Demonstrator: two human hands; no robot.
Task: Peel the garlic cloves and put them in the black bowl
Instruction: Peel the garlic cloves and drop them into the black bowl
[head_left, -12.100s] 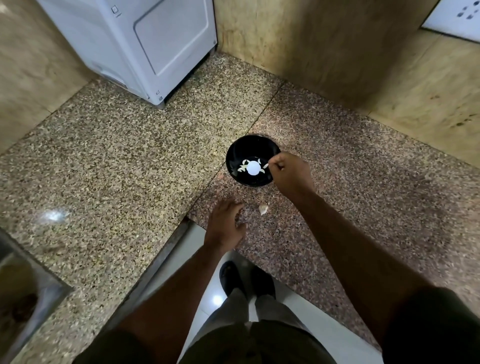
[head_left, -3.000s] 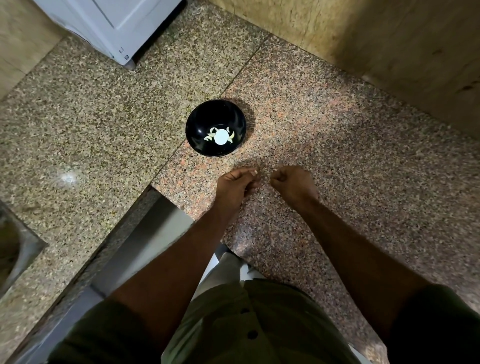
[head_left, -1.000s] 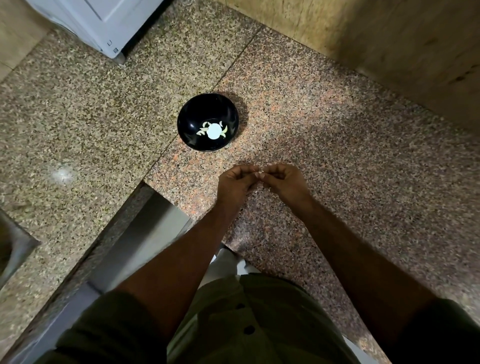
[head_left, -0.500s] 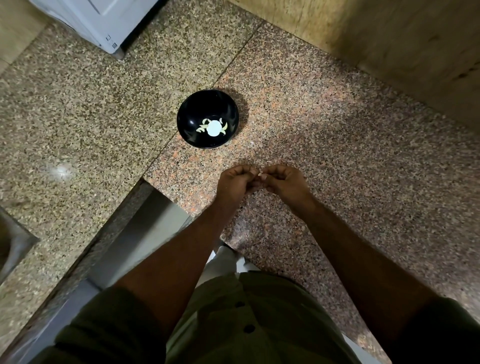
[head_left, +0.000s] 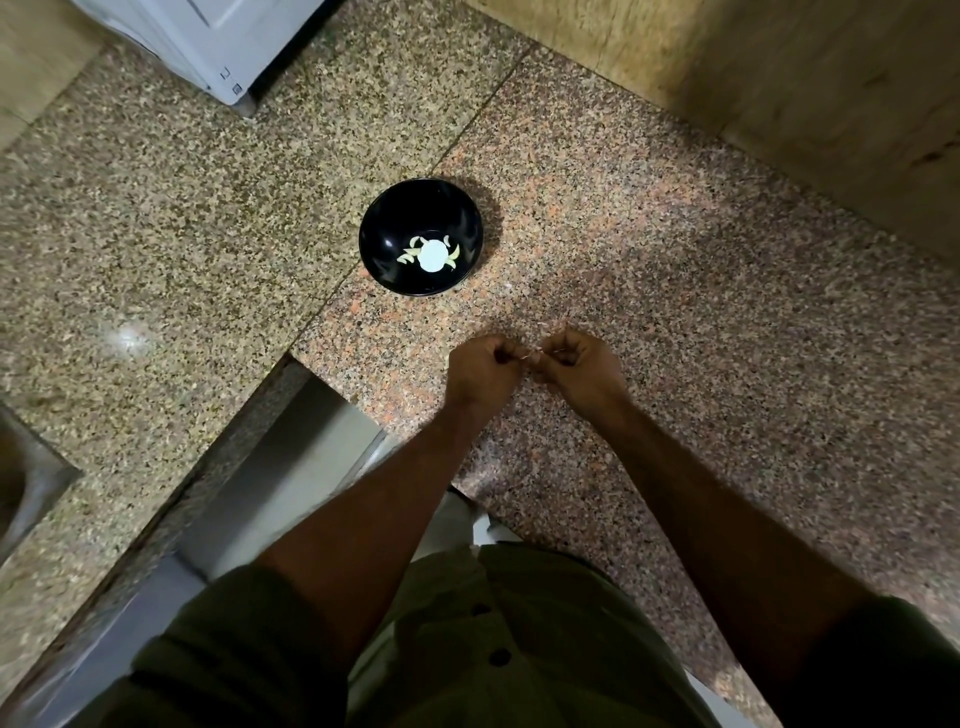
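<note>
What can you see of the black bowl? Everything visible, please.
The black bowl is round, glossy and dark, with faint reflections on its inner wall. It stands upright on the speckled granite counter, by the seam between two slabs. At its bottom lies a bright white round patch, possibly glare, ringed by several pale peeled garlic cloves. Neither hand touches it: the left hand and right hand work together nearer the person, apart from the bowl.
</note>
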